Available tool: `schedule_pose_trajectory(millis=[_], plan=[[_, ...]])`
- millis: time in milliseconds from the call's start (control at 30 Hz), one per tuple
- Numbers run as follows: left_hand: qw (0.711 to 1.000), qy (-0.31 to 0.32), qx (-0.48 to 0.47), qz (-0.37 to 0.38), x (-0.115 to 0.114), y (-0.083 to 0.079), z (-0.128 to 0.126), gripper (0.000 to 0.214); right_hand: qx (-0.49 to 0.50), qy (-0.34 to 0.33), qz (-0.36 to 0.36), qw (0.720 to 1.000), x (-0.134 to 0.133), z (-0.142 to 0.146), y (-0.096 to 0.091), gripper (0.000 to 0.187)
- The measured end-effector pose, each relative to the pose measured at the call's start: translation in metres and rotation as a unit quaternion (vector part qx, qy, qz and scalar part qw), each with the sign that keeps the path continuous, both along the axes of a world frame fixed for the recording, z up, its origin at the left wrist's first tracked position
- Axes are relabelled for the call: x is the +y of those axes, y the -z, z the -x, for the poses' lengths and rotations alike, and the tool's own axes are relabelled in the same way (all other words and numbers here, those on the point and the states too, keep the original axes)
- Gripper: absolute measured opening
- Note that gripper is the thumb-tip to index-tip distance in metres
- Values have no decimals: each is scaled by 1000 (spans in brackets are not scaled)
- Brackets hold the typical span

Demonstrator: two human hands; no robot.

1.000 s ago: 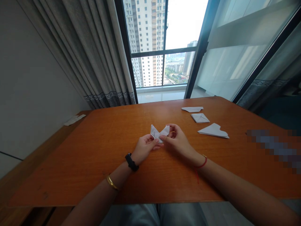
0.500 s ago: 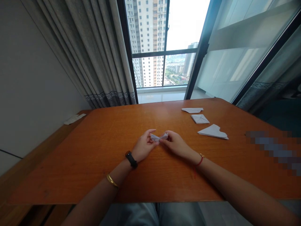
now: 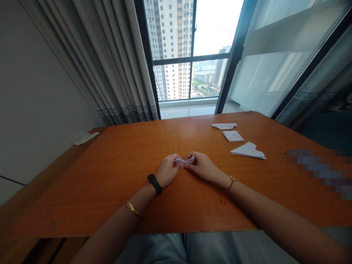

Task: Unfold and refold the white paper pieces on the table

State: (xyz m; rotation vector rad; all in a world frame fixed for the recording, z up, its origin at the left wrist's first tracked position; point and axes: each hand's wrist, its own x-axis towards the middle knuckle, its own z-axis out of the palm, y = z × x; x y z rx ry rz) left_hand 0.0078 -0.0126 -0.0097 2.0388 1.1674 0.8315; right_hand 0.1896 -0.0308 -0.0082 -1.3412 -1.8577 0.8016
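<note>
A small folded paper [image 3: 184,161], white and bow-shaped with a pinched middle, is held just above the table [image 3: 132,146] between both hands. My left hand [image 3: 167,171] grips its left end, thumb and fingers closed together. The right end is pinched between the thumb and fingers of my right hand [image 3: 202,167]. Parts of the paper are covered by the fingers. To the right lie a folded paper plane [image 3: 249,151], a folded paper square [image 3: 233,136] and a long narrow folded paper [image 3: 224,126].
On a ledge beyond the table's left edge lies a pale flat piece [image 3: 86,138]. A pixelated patch [image 3: 319,170] hides something at the right. Behind the table are a grey curtain [image 3: 118,66] and a window [image 3: 189,58].
My left index finger, stretched out before, has curled in on the paper's left end. Both hands keep hold of the paper, and the view has tilted slightly.
</note>
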Motion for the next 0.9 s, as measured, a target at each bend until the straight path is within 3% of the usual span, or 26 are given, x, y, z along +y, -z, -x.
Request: schedule_pose_trajectory(millis=[100, 200, 367, 567, 667, 767, 833, 900], plan=[[1000, -9, -6, -17, 0, 1, 1, 8, 28, 8, 1, 1000, 0, -1, -1, 28], [1000, 8, -9, -1, -1, 2, 2, 11, 11, 12, 2, 1000, 2, -3, -1, 17], [998, 38, -45, -10, -2, -6, 7, 49, -18, 11, 15, 1000, 5, -5, 6, 14], [999, 37, -5, -14, -2, -12, 9, 11, -13, -2, -3, 1000, 2, -3, 3, 14], [999, 26, -25, -14, 0, -8, 7, 14, -4, -10, -13, 1000, 0, -2, 0, 18], [998, 13, -54, 3, 2, -1, 6, 34, -10, -14, -16, 1000, -1, -2, -2, 14], [996, 10, -78, 37, 2, 3, 6, 45, -7, -12, -20, 1000, -1, -2, -3, 11], [990, 23, -101, 99, 2, 3, 5, 41, 18, -6, -2, 1000, -1, -2, -5, 13]])
